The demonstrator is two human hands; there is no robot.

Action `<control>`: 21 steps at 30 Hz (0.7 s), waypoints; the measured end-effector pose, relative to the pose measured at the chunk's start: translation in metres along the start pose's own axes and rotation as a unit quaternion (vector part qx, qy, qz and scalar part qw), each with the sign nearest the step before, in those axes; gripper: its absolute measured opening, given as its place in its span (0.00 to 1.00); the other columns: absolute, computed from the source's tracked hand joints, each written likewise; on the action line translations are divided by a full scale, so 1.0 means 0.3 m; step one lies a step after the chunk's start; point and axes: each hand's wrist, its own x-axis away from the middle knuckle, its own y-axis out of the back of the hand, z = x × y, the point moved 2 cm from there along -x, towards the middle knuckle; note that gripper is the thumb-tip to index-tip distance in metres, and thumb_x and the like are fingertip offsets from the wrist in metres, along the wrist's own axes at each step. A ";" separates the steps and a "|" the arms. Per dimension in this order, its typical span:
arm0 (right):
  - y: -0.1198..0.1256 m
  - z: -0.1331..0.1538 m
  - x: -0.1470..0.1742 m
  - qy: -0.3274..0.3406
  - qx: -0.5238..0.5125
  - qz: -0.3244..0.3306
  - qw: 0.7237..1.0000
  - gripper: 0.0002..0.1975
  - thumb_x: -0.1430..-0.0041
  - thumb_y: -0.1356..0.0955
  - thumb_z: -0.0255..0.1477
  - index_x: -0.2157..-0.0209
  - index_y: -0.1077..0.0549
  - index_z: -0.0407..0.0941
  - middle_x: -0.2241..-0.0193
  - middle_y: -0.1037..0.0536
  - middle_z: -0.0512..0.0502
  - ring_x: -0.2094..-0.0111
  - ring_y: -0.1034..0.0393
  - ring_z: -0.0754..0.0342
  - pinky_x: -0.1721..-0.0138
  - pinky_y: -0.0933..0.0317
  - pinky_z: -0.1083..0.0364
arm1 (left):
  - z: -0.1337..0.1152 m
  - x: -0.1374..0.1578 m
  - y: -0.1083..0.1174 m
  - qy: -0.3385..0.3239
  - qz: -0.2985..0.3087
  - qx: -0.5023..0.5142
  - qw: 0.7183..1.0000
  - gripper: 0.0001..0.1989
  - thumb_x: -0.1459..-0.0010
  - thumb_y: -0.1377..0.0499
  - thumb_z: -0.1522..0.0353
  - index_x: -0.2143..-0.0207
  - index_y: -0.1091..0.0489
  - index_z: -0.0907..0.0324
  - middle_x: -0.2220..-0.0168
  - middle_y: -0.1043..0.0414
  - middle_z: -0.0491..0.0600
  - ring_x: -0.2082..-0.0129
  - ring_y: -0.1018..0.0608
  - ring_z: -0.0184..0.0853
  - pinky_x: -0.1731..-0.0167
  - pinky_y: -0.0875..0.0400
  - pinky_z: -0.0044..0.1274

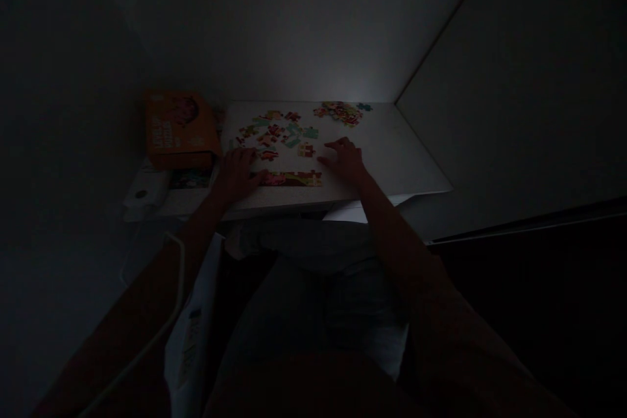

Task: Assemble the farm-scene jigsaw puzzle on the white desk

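In dim light, my left hand [238, 175] rests on the white tabletop [392, 153] with its fingers apart, thumb by the left end of a joined strip of jigsaw puzzle pieces [294, 179]. The strip lies along the table's front edge. My right hand [345, 160] hovers or rests just right of a red and cream puzzle piece [306, 150]; its thumb and index finger are spread, with nothing seen between them. Several loose puzzle pieces [268, 138] lie scattered beyond and between my hands. A heaped pile of pieces [343, 113] sits at the back.
An orange puzzle box [181, 130] stands at the table's left, on top of a dark printed picture [191, 178]. Near the left front corner lies a white device [145, 189]. A pale cable [180, 274] crosses my left forearm. Walls close off the back and right.
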 end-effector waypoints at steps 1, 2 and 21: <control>-0.020 0.039 -0.011 0.012 0.001 0.007 1.000 0.32 0.27 0.24 0.50 0.30 0.20 0.50 0.30 0.27 0.26 0.29 0.31 0.23 0.28 0.39 0.24 | 0.001 0.000 -0.001 -0.001 -0.001 0.001 1.000 0.35 0.28 0.39 0.50 0.26 0.32 0.57 0.28 0.28 0.66 0.25 0.30 0.62 0.22 0.39 0.53; -0.038 0.073 -0.023 0.017 0.001 0.010 1.000 0.32 0.27 0.24 0.50 0.29 0.20 0.50 0.29 0.27 0.27 0.29 0.31 0.23 0.28 0.39 0.24 | 0.003 0.000 -0.003 -0.003 0.000 0.002 1.000 0.35 0.28 0.39 0.51 0.25 0.32 0.56 0.28 0.28 0.66 0.25 0.30 0.62 0.22 0.39 0.53; 0.035 0.042 -0.042 0.022 -0.356 0.109 0.928 0.31 0.44 0.21 0.57 0.50 0.27 0.54 0.56 0.14 0.45 0.50 0.17 0.43 0.44 0.23 0.43 | 0.010 -0.002 -0.008 -0.003 0.003 0.006 1.000 0.35 0.28 0.39 0.49 0.26 0.32 0.56 0.30 0.27 0.66 0.25 0.30 0.61 0.21 0.40 0.53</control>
